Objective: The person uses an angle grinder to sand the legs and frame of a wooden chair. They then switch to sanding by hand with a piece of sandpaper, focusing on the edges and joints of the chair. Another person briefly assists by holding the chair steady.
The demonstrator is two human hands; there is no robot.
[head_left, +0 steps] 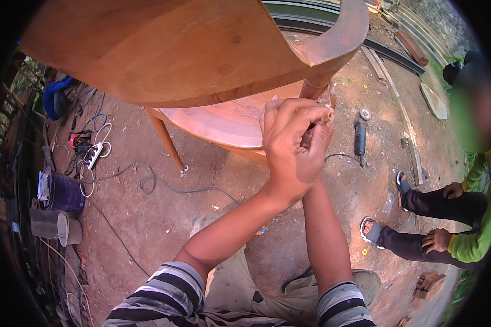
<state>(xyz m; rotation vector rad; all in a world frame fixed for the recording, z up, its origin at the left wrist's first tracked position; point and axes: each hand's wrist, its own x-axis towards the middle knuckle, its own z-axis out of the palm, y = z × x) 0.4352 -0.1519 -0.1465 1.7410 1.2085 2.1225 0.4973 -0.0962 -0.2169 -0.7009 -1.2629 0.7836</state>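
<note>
My hands are pressed together below the right arm of a brown wooden chair (202, 54). My left hand (289, 139) is in front, its fingers curled and closed; whatever lies in them is hidden. Mostly covered by it, my right hand (321, 143) also has bent fingers, and what it grips cannot be made out. Crumpled, see-through material that looks like plastic film (327, 98) shows just above the fingertips, beside the chair's arm post (315, 87). The curved backrest fills the upper view, with the pale, glossy seat (215, 122) beneath it.
An angle grinder (360, 136) lies on the dirt right of my hands, its cord running across the ground. A person in a green sleeve (472, 242) sits at right. Left are a power strip (95, 155), a dark bucket (65, 192) and another person in blue (55, 98). Planks (401, 109) lie behind.
</note>
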